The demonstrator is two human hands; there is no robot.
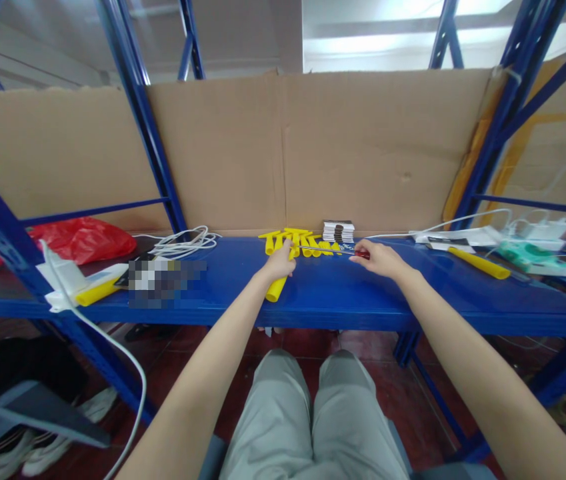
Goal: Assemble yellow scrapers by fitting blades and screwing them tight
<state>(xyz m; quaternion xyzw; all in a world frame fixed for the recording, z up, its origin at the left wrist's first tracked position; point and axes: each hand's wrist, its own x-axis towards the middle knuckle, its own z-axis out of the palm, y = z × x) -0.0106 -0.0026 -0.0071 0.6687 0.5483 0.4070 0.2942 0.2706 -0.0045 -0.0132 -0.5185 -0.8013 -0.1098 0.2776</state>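
My left hand [279, 262] is closed around a yellow plastic piece with a tubular handle [276, 289], whose round end points toward me. In my right hand [381, 258] is a screwdriver [361, 254] with a red handle. Its thin shaft runs left, with the tip at or close to the yellow piece by my left fingers; exact contact is too small to tell. Behind my hands lie several similar yellow pieces [314, 248] in a row. Small shiny bits, perhaps screws, lie near a stack of white and black papers [339, 231].
A blue shelf table [347, 293] carries everything, backed by a cardboard panel [383, 147]. Coiled white cable [190, 243] and a red plastic bag [87, 240] lie left. Rightward are another yellow tube [480, 263] and a green-and-white item [533, 257]. Blue posts [145, 127] stand at both sides.
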